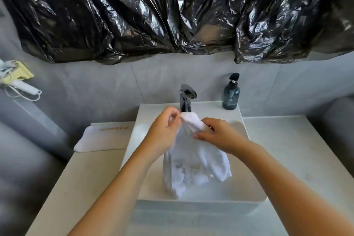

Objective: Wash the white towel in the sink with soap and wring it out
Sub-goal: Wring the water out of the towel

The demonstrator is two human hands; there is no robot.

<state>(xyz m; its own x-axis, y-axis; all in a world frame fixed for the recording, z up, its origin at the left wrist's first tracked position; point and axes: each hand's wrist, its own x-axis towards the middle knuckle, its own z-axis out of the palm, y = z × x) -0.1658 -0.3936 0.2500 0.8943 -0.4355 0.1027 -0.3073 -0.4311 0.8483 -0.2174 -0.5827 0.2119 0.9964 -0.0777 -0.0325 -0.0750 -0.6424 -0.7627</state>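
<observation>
Left hand [166, 130]: fingers curling round the top edge of the white terry towel [193, 157], pinching it.
Right hand [216, 133]: gripping the same bunched top edge, just beside the left.
Towel: hanging down into the white rectangular sink [254, 188], below the chrome tap [185, 99].
Soap: dark pump bottle [231, 95] standing on the sink's back ledge.
Counter [287, 149]: folded white cloth [103, 138] lying left of the sink.

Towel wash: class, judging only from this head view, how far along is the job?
Done: the towel is over the sink, its lower end bunched in the basin. In hand: left hand and right hand pinch its top edge below the tap. No water stream or suds are visible, and the soap bottle stands untouched. Left: soaping, rinsing and wringing, apparently.
</observation>
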